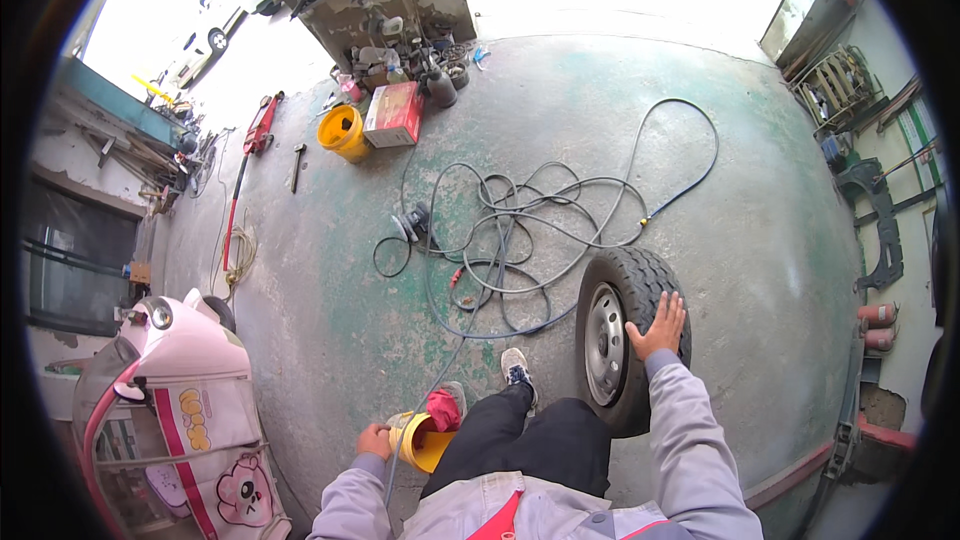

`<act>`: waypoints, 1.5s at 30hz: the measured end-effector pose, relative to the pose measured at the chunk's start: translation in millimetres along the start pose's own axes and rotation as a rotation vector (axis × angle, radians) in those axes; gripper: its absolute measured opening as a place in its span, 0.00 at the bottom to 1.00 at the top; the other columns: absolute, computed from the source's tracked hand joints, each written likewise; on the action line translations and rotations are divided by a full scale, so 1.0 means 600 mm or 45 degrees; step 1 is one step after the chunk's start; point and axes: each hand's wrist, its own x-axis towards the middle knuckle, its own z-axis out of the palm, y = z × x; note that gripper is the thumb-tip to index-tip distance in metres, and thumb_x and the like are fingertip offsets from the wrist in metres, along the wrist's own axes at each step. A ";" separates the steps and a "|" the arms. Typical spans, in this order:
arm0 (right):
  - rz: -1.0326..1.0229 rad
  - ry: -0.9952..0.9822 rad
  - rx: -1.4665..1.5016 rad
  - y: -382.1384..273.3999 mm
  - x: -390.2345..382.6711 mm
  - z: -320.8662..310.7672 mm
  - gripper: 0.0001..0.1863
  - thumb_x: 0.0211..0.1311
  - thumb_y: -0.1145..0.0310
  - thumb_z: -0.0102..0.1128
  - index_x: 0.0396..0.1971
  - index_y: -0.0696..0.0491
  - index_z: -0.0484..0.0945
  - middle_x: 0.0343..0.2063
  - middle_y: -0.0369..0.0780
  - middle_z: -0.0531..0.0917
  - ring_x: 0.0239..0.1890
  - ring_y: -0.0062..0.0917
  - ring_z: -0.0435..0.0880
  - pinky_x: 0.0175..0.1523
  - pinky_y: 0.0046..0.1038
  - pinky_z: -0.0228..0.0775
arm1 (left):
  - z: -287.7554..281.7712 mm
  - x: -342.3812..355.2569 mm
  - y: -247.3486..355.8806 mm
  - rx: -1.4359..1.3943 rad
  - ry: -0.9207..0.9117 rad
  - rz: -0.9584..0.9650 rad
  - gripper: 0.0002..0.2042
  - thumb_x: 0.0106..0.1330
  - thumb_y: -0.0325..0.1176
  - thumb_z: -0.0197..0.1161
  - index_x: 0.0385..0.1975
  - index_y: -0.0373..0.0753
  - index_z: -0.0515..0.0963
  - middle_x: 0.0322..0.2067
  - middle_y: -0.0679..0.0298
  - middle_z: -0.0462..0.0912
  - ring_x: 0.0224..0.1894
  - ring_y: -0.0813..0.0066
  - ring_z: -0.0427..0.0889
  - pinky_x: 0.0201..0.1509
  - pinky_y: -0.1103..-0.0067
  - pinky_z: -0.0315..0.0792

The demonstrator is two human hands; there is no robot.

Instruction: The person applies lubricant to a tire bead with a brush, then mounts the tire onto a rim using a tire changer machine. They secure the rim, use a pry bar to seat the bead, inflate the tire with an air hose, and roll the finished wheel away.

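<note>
My right hand [660, 325] lies with fingers spread on the tread of a black tyre [668, 275], which stands upright on a silver steel wheel to the right of my legs. Low down on the left, my left hand [374, 440] is closed at the side of a yellow bucket [432, 453]. The bucket is tilted, and its mouth faces up toward me. A red cloth [443, 410] hangs at its far rim. Exactly where the fingers grip the bucket is hidden. A grey hose [405, 432] runs past that hand and across the bucket.
A tangled air hose [520, 210] covers the mid floor, with a round power tool [411, 223] beside it. Left stands a pink scooter [195, 370]. Farther off are a red floor jack [262, 125], another yellow bucket [343, 135] and a red-white box [394, 114].
</note>
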 end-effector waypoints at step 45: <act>1.672 -0.052 0.950 -0.400 1.710 0.041 0.63 0.66 0.21 0.44 0.82 0.58 0.39 0.81 0.58 0.42 0.83 0.49 0.38 0.84 0.45 0.30 | 0.121 1.328 2.326 1.013 -0.800 1.563 0.74 0.41 0.54 0.87 0.79 0.23 0.37 0.33 0.48 0.90 0.35 0.52 0.91 0.46 0.65 0.81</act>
